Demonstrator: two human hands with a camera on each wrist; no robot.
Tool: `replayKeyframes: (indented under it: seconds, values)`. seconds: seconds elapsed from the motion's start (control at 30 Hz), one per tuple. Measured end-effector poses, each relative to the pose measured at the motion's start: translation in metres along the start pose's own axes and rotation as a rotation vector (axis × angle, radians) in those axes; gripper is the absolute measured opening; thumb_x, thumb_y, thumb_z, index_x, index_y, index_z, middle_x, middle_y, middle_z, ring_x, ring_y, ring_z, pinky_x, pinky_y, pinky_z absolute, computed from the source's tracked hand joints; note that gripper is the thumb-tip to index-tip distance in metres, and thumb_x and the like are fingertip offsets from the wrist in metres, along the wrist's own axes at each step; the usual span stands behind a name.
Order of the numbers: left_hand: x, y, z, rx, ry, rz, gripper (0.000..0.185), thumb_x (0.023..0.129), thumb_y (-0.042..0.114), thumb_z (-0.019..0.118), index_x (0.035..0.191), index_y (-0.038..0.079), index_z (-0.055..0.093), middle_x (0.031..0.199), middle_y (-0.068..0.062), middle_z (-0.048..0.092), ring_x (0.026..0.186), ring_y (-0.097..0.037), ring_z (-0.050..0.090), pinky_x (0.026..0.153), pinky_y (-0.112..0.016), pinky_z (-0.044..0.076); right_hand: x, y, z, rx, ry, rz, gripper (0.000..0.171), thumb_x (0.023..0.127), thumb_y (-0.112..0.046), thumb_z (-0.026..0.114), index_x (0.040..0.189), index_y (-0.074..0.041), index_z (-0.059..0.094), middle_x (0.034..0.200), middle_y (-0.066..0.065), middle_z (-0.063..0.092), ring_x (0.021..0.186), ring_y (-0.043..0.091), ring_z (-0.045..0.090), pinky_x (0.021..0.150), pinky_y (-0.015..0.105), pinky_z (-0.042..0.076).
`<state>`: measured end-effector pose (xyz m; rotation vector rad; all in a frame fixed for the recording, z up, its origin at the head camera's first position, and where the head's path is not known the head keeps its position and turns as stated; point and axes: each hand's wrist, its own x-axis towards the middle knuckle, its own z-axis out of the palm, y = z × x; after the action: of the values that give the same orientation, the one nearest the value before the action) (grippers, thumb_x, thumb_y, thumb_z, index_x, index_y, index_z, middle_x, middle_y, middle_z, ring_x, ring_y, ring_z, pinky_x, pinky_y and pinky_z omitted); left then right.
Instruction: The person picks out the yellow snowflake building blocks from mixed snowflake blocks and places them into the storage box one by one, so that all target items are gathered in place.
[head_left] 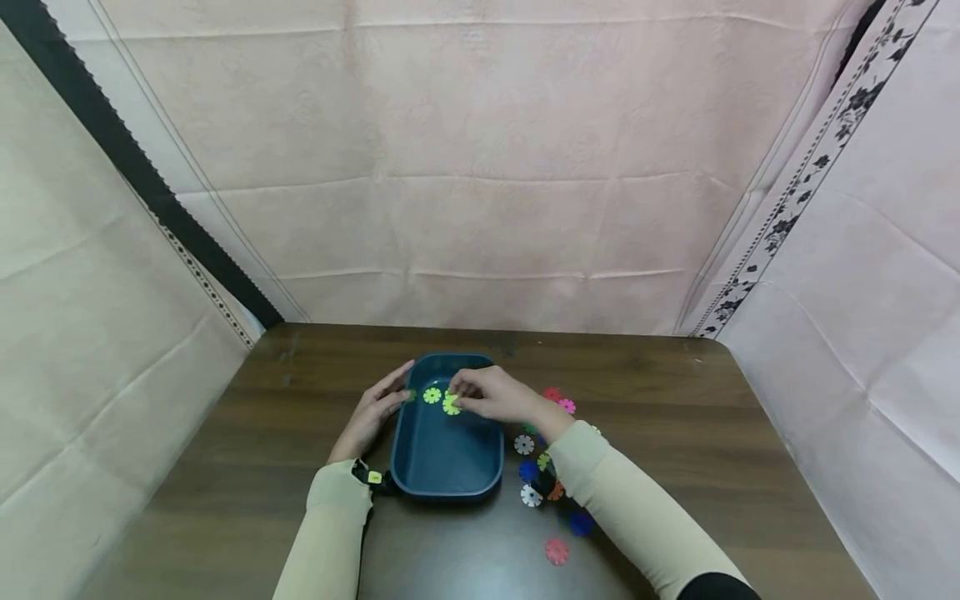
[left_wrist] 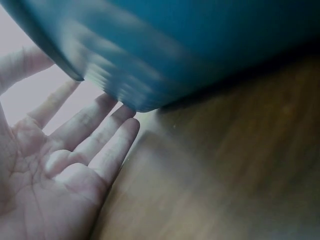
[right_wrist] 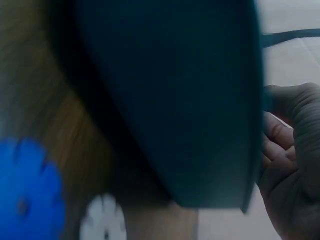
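Evidently a light, stiff green disc [head_left: 451, 405] is being pinched by the right hand [head_left: 491, 394] over the tray [head_left: 447, 483]. Its notched rim is probably best gripped. The tray is being steadied by the flat, open left hand [head_left: 372, 412].

The dark wood-grain table [head_left: 300, 467] is looking smooth; the blue tray [head_left: 446, 467], probably plastic, is showing a slight sheen.

Tray [head_left: 420, 467]: 1, dark blue, on table [head_left: 675, 400].
Hands: 2, left hand [head_left: 371, 412], right hand [head_left: 495, 393].
Yellow-green discs [head_left: 432, 395]: 2 in tray area, one at right fingertips.
Discs on table right of tray, partly hidden by arm, visible count:
- white discs [head_left: 524, 444]: 2
- blue discs [head_left: 580, 523]: 2
- pink/red discs [head_left: 557, 551]: about 3
Others hidden; exact total cannot be told.
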<state>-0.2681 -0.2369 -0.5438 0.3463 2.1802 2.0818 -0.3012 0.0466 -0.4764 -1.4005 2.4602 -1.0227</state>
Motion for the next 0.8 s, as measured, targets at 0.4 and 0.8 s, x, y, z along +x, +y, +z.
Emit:
replayKeyframes:
  seconds: [0.4,0.8]
  values:
    - [0.0,0.003,0.0,-0.009,-0.01,-0.031,0.053,0.105,0.021,0.056,0.155,0.03,0.041,0.16,-0.003,0.034,0.145,-0.025,0.034,0.115,-0.05,0.031,0.032,0.008,0.016,-0.003,-0.105,0.083,0.018,0.099,-0.013,0.065,0.117,-0.008,0.068,0.104,-0.003,0.071,0.093,0.002,0.066,0.079,0.02,0.053]
    - [0.001,0.0,-0.001,0.005,-0.002,-0.017,0.052,0.104,0.022,0.057,0.153,0.031,0.044,0.158,-0.003,0.039,0.143,-0.026,0.037,0.114,-0.051,0.032,0.04,0.004,0.022,-0.029,-0.206,0.123,0.019,0.098,-0.007,0.064,0.117,-0.011,0.068,0.11,0.001,0.07,0.099,0.007,0.065,0.083,0.023,0.053]
